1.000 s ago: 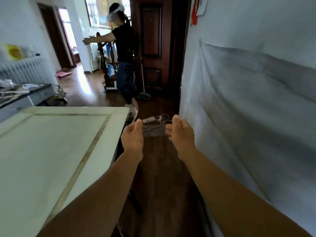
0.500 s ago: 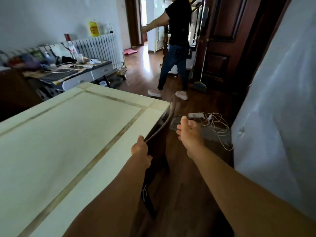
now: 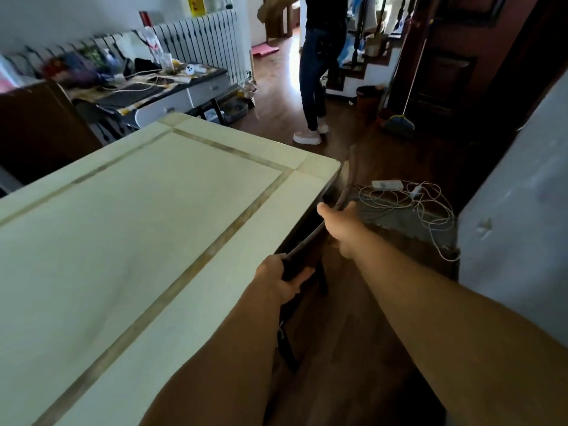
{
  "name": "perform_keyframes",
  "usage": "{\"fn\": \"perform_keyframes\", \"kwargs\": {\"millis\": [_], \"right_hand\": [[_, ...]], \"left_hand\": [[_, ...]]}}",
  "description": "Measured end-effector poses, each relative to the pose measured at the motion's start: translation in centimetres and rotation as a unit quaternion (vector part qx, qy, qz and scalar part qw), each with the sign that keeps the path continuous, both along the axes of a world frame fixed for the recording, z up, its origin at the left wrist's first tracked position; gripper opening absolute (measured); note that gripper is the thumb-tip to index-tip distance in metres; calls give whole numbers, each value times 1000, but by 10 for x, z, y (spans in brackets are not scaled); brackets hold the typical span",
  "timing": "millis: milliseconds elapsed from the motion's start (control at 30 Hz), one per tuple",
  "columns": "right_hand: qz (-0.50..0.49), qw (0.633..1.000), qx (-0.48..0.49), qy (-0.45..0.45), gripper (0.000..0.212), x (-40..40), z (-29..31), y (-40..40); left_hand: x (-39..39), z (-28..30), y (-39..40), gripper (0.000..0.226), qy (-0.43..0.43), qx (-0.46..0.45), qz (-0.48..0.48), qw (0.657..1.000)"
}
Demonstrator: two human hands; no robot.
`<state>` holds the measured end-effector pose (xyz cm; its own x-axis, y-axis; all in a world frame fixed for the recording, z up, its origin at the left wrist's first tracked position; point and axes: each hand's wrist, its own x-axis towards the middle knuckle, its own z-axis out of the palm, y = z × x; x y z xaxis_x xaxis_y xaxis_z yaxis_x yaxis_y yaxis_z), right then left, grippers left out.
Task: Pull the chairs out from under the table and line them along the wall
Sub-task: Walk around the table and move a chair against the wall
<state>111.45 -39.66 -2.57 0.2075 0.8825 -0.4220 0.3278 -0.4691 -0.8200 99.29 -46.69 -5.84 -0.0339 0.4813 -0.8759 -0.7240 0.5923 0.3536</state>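
Observation:
A dark chair [image 3: 349, 179] is tucked under the right edge of the pale table [image 3: 147, 210]; only the curved top rail of its back and part of a dark leg below show. My left hand [image 3: 281, 279] grips the near end of that rail. My right hand [image 3: 341, 224] is closed over the rail farther along. The chair's seat is hidden by the tabletop. The white wall [image 3: 519, 210] runs along the right side, across a narrow strip of wooden floor.
A power strip with tangled white cables [image 3: 408, 201] lies on the floor just past the chair. A person [image 3: 316, 66] stands farther off near a broom [image 3: 399, 121] and a dark door. A cluttered side desk [image 3: 159, 87] and a radiator [image 3: 203, 41] line the left wall.
Both hands went from hovering free in the aisle to gripping the chair's top rail, the left first. My view turned left and down toward the table.

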Motion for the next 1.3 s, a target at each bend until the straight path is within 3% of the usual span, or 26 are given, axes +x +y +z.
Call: {"fn": "perform_keyframes", "kwargs": {"millis": [100, 200, 300, 600, 900, 1300], "right_hand": [[-2, 1000, -12, 23, 90, -13, -9, 10], [-32, 999, -19, 9, 80, -19, -17, 16], [-74, 996, -34, 27, 62, -20, -18, 21], [-60, 997, -31, 23, 57, 1, -21, 24], [-82, 996, 11, -36, 53, 81, -24, -4], [-145, 988, 1, -49, 54, 200, -15, -60]], "left_hand": [[3, -5, 2, 23, -43, 15, 8, 999], [4, -6, 5, 18, -59, 22, 39, 997], [4, -5, 6, 26, -55, 18, 52, 997], [29, -3, 0, 45, -51, -4, 58, 997], [110, -10, -22, 37, -84, -13, 5, 996], [213, -20, -54, 32, -102, -23, -101, 989]]}}
